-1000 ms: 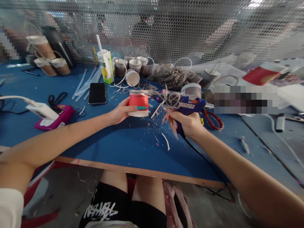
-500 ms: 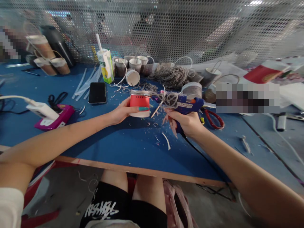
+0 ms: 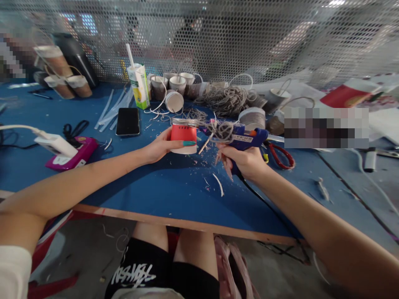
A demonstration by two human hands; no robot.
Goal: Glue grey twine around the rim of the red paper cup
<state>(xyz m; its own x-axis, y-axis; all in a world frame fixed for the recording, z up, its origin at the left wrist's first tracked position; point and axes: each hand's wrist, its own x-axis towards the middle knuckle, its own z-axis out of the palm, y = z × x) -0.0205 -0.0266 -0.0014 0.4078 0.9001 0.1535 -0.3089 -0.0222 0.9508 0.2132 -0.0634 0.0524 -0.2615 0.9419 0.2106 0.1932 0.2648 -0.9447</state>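
My left hand [image 3: 159, 146] is closed around a small red paper cup [image 3: 183, 133] with a white band at the bottom and grey cord along its upper edge. The thumb lies across the cup's front. In my right hand [image 3: 246, 161] is a blue hot glue gun [image 3: 245, 140], its nose pointing left at the cup's upper rim. A tangle of grey cord [image 3: 226, 130] hangs by the gun's front, and a thin wooden stick [image 3: 205, 144] shows just right of the cup. Whether the nozzle touches the cup is hidden by the cord.
Several cord-wrapped cups [image 3: 177, 85], a heap of grey cord [image 3: 222, 101] and a drink carton [image 3: 139, 87] stand along the mesh. A phone [image 3: 128, 121] and a pink power strip [image 3: 75, 155] lie left. Red-handled pliers [image 3: 282, 158] lie right. The glue gun's black cable [image 3: 264, 201] crosses the table edge.
Almost nothing differs. The cup in my left hand has shifted very slightly to the right; the glue gun keeps its place at the rim.
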